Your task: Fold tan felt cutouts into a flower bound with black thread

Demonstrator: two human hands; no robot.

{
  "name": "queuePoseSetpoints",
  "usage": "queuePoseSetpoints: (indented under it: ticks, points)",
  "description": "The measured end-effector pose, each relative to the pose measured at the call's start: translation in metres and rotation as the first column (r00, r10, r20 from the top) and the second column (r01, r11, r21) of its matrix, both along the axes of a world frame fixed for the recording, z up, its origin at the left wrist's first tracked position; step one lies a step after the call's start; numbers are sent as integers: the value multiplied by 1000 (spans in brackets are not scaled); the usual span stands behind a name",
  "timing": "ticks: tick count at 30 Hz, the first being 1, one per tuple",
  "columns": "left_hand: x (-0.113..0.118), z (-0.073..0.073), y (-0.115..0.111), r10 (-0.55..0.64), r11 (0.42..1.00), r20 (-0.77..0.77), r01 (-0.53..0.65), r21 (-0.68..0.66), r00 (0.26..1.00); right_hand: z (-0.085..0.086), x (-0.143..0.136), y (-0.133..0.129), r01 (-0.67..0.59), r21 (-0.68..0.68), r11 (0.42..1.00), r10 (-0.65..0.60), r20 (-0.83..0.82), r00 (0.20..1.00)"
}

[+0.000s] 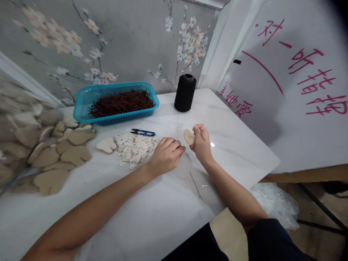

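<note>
In the centre of the frame, just right of the middle, the right hand (201, 142) holds a small beige, rounded, flat piece (188, 137) between thumb and fingers, which are closed on its right edge. Most of the piece sticks out to the left of those fingertips, raised above the glossy white marbled tabletop (239, 152).

The left hand (168, 154) is just left of it, back of the hand upward, fingers curled and bunched close together. Its fingertips are near the lower left of the piece; whether they pinch anything, I cannot tell.

Above the hands stands a tall black spool (185, 93). Left of the left hand lies a heap of small whitish scraps (136, 149), with blue-handled thread snips (143, 132) at its upper edge and a pale cream lobed piece (106, 145) at its left. A blue plastic basket (78, 108) at upper left holds dark reddish-brown strips (122, 103); larger beige lobed pieces (77, 155) lie at left.
</note>
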State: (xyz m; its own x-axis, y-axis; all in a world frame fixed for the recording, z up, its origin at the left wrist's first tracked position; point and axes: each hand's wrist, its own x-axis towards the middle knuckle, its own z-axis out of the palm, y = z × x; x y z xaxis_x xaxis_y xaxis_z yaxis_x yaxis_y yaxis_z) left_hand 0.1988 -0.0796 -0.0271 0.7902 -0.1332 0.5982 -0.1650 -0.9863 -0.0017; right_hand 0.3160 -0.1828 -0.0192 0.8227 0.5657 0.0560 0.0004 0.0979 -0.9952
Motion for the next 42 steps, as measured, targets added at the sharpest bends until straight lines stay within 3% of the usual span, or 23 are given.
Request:
queuePoseSetpoints:
  ticks: [3,5,6,7,9,12,14,16,18,20,26,30,33,37,42]
  points:
    - [3,-2,7,26,995,-71,-33,-98,997,2,-4,-4,-105,42,994,101,84,991]
    - [6,2,14,22,957,-164,-68,-281,986,2,-6,-6,-159,35,987,151,177,973]
    - [7,4,18,4,912,-213,-91,-401,977,1,-6,-7,-178,7,984,172,230,958]
    - [9,8,23,-22,844,-252,-117,-524,967,0,-6,-8,-199,-41,979,203,283,937]
    - [11,15,30,-75,654,-306,-185,-734,949,-2,-6,-8,-239,-177,955,290,378,879]
    - [13,20,37,-135,373,-349,-279,-885,927,-4,-7,-6,-244,-374,895,408,463,787]
    - [13,19,36,-186,277,-342,-285,-918,921,-5,-7,-4,-204,-454,867,432,483,762]
    - [13,18,32,-219,251,-328,-272,-929,919,-5,-9,-2,-163,-509,845,440,491,752]
    - [13,19,27,-220,270,-344,-282,-921,913,-6,-10,0,-129,-550,825,447,495,745]
    - [12,22,21,-190,329,-371,-297,-896,909,-6,-10,2,-107,-577,810,446,487,751]
    - [5,34,2,-95,593,-321,-205,-779,942,-9,-4,4,-52,-537,842,327,430,842]
    - [-2,31,-11,-4,833,-223,-121,-540,975,-7,1,0,9,-420,908,187,422,887]
    - [-5,24,-18,64,951,-93,-89,-296,994,-3,2,-3,73,-331,941,76,418,905]
    - [-8,15,-21,71,997,55,-69,-41,996,0,2,-5,104,-226,969,-21,341,940]
    - [-6,6,-19,32,984,151,-57,170,988,1,0,-5,66,-149,987,-46,139,989]
